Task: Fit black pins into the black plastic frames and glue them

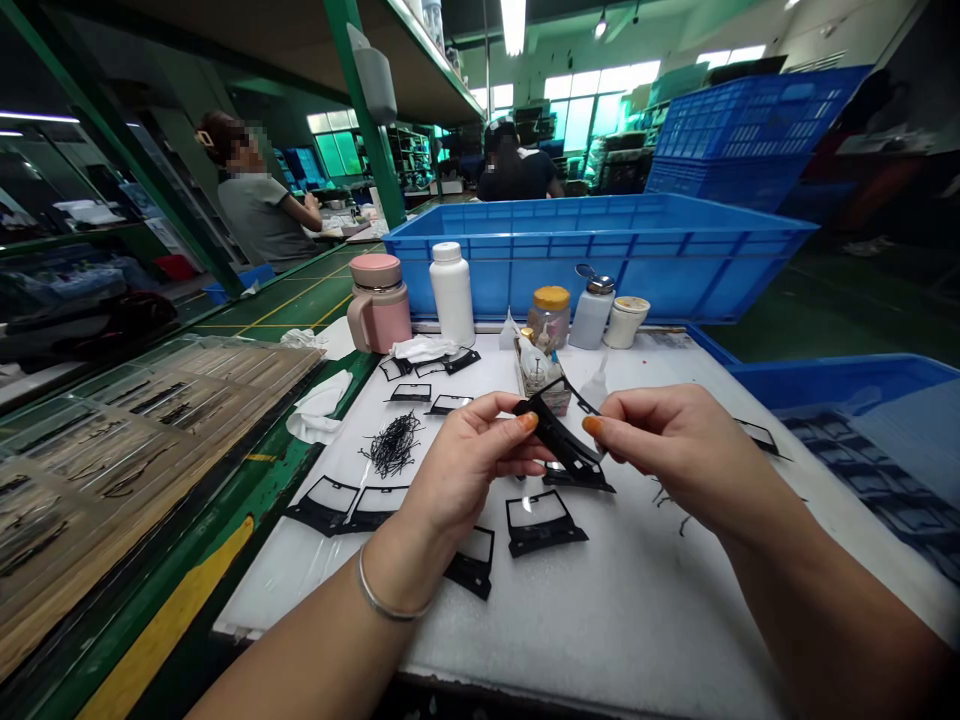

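Between my two hands, above the white work surface (600, 620), a black plastic frame (559, 435) is held tilted. My left hand (484, 440) pinches its left end between thumb and fingers. At its right edge my right hand (660, 430) is closed, thumb against fingertips; whether a small part sits in that pinch is hidden. Below lies another black frame (546, 520) with a clear window. More such frames (326, 505) lie to the left, partly behind my left forearm. A pile of thin black strips (394, 443) rests left of my left hand.
Behind stand a pink mug (380, 305), a white bottle (451, 295), a jar (550, 315), a pump bottle (593, 312) and a large blue crate (600, 255). A blue bin (885, 390) with black parts is right; a compartment tray (150, 440) is left. Two people sit farther back.
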Demonstrator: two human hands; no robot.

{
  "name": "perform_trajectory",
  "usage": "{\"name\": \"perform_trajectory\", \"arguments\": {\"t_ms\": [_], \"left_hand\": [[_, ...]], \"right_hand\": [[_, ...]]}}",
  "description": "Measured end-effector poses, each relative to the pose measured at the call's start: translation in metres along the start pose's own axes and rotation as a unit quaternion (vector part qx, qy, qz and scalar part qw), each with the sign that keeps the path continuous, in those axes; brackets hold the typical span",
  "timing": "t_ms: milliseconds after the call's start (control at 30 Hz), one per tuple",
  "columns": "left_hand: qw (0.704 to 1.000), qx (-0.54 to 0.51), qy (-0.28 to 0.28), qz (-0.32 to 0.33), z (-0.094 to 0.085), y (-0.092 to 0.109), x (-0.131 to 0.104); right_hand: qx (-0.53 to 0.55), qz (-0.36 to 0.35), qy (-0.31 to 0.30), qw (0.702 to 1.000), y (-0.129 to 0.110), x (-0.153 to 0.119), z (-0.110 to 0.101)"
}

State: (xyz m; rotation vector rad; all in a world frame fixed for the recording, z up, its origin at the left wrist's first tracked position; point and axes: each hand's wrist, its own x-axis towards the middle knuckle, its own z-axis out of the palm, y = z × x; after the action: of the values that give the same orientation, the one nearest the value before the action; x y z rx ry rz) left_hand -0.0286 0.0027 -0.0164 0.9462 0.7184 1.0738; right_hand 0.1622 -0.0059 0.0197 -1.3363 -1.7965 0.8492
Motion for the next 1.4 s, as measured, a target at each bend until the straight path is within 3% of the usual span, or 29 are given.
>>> {"name": "perform_trajectory", "arguments": {"t_ms": [133,267,367,500,567,600,667,700,833,900,1000,1100,1233,1400], "left_hand": [[1.000,0.005,0.013,0.003,0.000,0.001,0.003],[0.998,0.032,0.056,-0.016,0.000,0.003,0.001],[0.995,0.043,0.092,-0.006,-0.005,0.004,0.003],[0.994,0.013,0.109,-0.015,-0.007,0.005,0.005],[0.993,0.005,0.115,-0.014,-0.004,0.006,0.002],[0.993,0.003,0.114,-0.012,-0.002,0.007,-0.001],[0.995,0.001,0.100,-0.011,0.000,0.008,-0.004],[0.996,-0.002,0.090,-0.012,0.001,0.008,-0.006],[0.998,-0.010,0.058,-0.013,0.003,0.008,-0.007],[0.998,-0.008,0.056,-0.008,0.003,0.009,-0.007],[0.999,-0.007,0.054,0.003,0.002,0.011,-0.006],[0.997,-0.031,0.072,0.028,-0.001,0.015,-0.005],[0.991,-0.046,0.104,0.073,-0.005,0.019,-0.006],[0.986,-0.055,0.112,0.108,-0.004,0.022,-0.009]], "right_hand": [[0.010,-0.022,0.014,1.000,0.004,0.004,0.001],[0.079,-0.098,0.051,0.991,0.009,0.008,0.000],[0.085,-0.145,0.207,0.964,0.010,0.008,-0.017],[0.012,-0.167,0.455,0.874,0.014,-0.017,-0.067],[-0.039,-0.147,0.533,0.832,0.027,-0.038,-0.096],[-0.079,-0.104,0.538,0.833,0.039,-0.049,-0.110],[-0.183,0.059,0.485,0.853,0.070,-0.069,-0.133],[-0.197,0.108,0.450,0.864,0.088,-0.078,-0.142],[-0.233,0.236,0.319,0.888,0.142,-0.107,-0.163],[-0.256,0.265,0.293,0.882,0.149,-0.115,-0.169],[-0.278,0.259,0.288,0.879,0.132,-0.108,-0.169],[-0.257,0.183,0.253,0.915,0.091,-0.077,-0.145],[-0.196,0.041,0.171,0.965,0.033,-0.020,-0.079],[-0.172,-0.049,0.115,0.977,0.004,0.039,-0.005]]}}
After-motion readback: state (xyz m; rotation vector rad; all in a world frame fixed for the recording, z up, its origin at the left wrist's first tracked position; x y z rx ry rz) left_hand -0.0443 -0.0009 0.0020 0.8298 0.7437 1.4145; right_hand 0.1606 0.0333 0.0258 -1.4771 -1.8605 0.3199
